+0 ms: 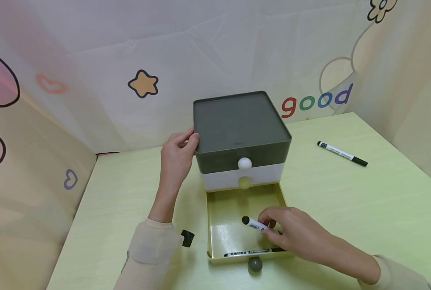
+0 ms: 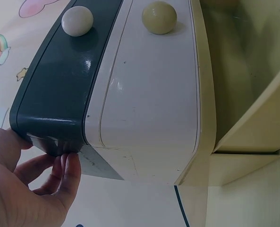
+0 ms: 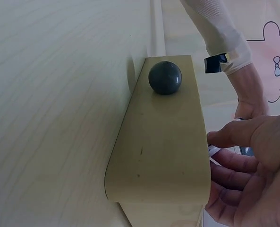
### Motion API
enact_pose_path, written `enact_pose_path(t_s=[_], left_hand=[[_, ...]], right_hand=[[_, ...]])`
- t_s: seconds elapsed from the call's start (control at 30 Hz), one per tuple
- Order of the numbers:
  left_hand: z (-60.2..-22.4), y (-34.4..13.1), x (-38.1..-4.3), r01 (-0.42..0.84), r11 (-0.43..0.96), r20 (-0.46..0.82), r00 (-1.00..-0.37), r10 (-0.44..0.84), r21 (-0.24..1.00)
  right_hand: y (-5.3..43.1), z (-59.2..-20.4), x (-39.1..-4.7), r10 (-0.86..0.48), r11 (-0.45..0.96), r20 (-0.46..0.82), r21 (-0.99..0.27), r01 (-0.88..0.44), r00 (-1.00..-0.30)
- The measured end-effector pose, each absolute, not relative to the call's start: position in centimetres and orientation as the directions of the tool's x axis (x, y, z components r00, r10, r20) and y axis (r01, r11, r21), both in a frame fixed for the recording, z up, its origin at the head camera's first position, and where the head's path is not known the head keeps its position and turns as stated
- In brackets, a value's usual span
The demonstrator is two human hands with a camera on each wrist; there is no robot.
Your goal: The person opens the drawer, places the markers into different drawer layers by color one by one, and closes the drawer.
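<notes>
A small drawer cabinet [image 1: 241, 121] with a dark grey top stands on the table, its yellow bottom drawer [image 1: 226, 225] pulled out. At the cabinet's left side, my left hand [image 1: 177, 155] holds the dark upper part, thumb near the top rim and fingers on the side wall, as the left wrist view [image 2: 36, 179] also shows. Over the drawer my right hand [image 1: 296, 231] pinches a white marker [image 1: 255, 224] with black ends. Another marker [image 1: 251, 253] lies inside along the drawer's front wall. In the right wrist view the drawer front hides most of the pinched marker.
A third marker [image 1: 341, 153] lies on the table to the right of the cabinet. Dark grey knob [image 1: 255, 264] sticks out from the drawer front. A small black piece [image 1: 188, 238] shows beside the left sleeve. A printed cloth [image 1: 215, 52] hangs behind the table.
</notes>
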State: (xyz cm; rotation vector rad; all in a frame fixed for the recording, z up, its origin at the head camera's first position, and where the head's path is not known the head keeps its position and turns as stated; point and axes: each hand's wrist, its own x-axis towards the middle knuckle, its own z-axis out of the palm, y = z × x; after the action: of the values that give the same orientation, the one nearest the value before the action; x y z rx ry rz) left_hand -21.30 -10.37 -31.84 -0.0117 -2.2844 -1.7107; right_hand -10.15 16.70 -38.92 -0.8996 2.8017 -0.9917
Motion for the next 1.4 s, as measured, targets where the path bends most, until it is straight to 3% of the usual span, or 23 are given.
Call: enact_pose_path(t_s=[1.07, 1.4], left_hand=[[-31.8, -10.4, -21.1, 0.181, 0.293, 0.234, -0.959, -0.159, 0.939], [-31.6, -10.4, -21.1, 0.169, 0.290, 0.221, -0.963, -0.157, 0.942]], right_hand=[[16.9, -39.2, -9.9, -0.536, 0.658, 0.196, -0.512, -0.552, -0.821], [18.2, -38.0, -10.1, -0.458, 0.697, 0.185, -0.532, -0.481, -0.869]])
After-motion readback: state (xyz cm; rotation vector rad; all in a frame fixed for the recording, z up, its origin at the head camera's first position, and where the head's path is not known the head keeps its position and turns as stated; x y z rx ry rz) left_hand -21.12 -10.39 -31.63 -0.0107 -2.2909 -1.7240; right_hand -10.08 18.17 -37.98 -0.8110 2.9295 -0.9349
